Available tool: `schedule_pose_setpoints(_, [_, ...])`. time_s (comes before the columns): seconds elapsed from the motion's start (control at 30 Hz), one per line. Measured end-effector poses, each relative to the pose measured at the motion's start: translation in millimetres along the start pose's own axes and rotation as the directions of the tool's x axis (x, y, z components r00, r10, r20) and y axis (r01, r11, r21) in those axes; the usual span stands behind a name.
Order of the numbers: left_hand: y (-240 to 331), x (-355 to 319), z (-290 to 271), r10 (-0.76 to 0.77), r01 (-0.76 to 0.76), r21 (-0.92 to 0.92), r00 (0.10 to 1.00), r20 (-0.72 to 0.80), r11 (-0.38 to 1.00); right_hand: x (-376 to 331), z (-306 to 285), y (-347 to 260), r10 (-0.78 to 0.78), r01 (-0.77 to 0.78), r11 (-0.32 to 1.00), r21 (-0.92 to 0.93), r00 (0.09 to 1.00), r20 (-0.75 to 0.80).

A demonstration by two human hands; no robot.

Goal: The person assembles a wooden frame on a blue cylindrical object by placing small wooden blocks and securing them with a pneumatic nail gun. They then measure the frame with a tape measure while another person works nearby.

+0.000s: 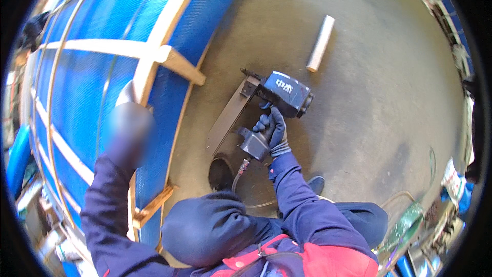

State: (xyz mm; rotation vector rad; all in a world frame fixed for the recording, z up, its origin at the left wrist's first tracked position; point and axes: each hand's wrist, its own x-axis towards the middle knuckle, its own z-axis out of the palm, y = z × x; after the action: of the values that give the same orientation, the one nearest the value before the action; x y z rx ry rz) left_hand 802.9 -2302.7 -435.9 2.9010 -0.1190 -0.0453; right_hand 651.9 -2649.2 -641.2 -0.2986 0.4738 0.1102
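My right hand, in a dark glove, is wrapped round the grip of a pneumatic nail gun. The gun has a blue body, a long grey magazine slanting down to the left, and an air hose at the grip's end. My left hand lies over the edge of a wooden frame around a blue-covered crate. A blur hides its fingers, so whether they hold anything cannot be made out. Just beyond it, a pale piece shows against a frame slat.
A short wooden block lies on the concrete floor ahead to the right. A wooden crosspiece sticks out from the crate's side. My shoes stand near the crate. Green wrapped material and a hose lie at the lower right.
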Motion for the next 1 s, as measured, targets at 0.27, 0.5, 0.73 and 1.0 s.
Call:
schedule_pose_setpoints(0.27, [-16.2, 15.1, 15.5, 0.268, -0.294, -0.250, 0.954, -0.132, 0.922, 45.8, -67.5, -106.5, -0.271, 0.261, 0.962, -0.079, 0.941, -0.204])
schedule_pose_setpoints(0.5, [-6.5, 8.5, -17.0, 0.150, -0.149, -0.306, 0.988, -0.019, 0.940, 149.7, 10.4, -241.5, -0.527, -0.540, 0.399, -0.741, 0.526, -0.668])
schedule_pose_setpoints(0.73, [-10.8, 15.6, -6.1, 0.110, -0.085, -0.316, 0.992, 0.062, 0.945, 176.3, 167.7, -215.8, -0.261, -0.214, -0.608, -0.764, 0.963, -0.062])
schedule_pose_setpoints(1.0, [0.2, 7.8, -6.0, -0.025, 0.041, -0.252, 0.997, 0.068, 0.967, 348.2, 186.1, -161.1, -0.231, 0.067, -0.054, -0.996, 0.970, 0.078])
